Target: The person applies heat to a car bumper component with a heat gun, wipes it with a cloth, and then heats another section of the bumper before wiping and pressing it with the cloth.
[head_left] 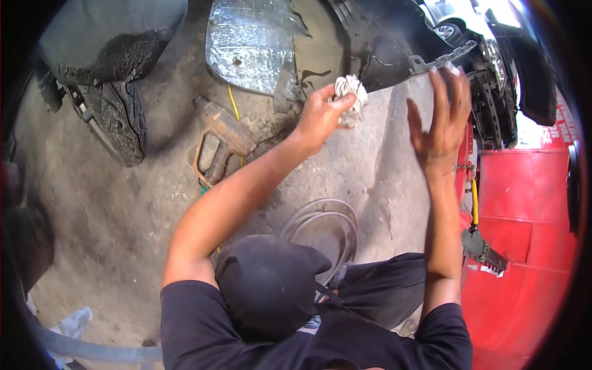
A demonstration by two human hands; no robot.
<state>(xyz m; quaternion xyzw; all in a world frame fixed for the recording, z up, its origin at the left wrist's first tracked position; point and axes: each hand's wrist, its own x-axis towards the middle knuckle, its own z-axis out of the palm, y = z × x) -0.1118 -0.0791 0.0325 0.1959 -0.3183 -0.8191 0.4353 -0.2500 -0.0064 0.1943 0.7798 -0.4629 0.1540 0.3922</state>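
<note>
My left hand (323, 115), at upper centre, is closed around a crumpled white cloth (351, 98) with dark marks. The cloth bulges out past its thumb and fingers. To the right, my right hand (440, 117) is raised with the fingers spread and holds nothing. Its fingertips are beside the edge of a large black plastic car part (385, 58); whether they touch it cannot be made out. A silver foil-faced panel (250, 49) lies left of that part.
A brown tool with a looped handle (227, 127) lies on the concrete floor near a yellow cord (234, 102). A tyre (117, 117) stands at left. Round metal trays (320, 237) lie near my legs. Red metal panels (512, 203) stand at right.
</note>
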